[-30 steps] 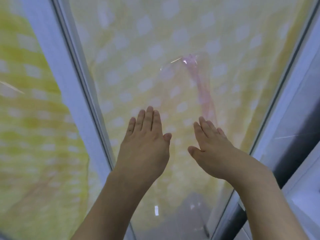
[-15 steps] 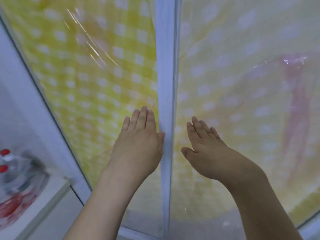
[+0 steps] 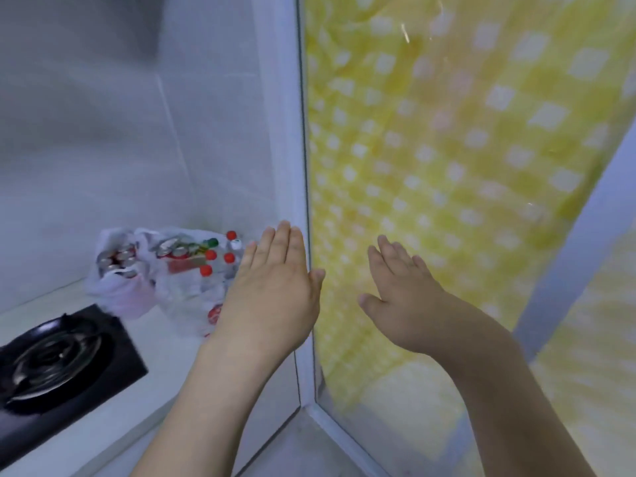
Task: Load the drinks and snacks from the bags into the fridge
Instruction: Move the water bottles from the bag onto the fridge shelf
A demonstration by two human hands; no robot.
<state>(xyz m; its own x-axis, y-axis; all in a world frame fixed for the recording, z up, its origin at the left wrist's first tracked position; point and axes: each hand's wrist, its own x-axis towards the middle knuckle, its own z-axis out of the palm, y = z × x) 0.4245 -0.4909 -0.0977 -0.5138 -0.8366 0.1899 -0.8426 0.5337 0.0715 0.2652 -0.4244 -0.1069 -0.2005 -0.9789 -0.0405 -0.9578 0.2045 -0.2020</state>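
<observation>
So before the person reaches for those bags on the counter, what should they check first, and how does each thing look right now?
1. Left hand free: ok, fingers straight, holding nothing.
2. Right hand free: ok, open and holding nothing.
3. Bags within sight: ok, on the white counter, beside the left hand.
4. Drinks inside: ok, cans and red-capped bottles show.
5. Stove burner off: cannot tell for sure; no flame shows.
6. Fridge open and ready: cannot tell, not in view.
</observation>
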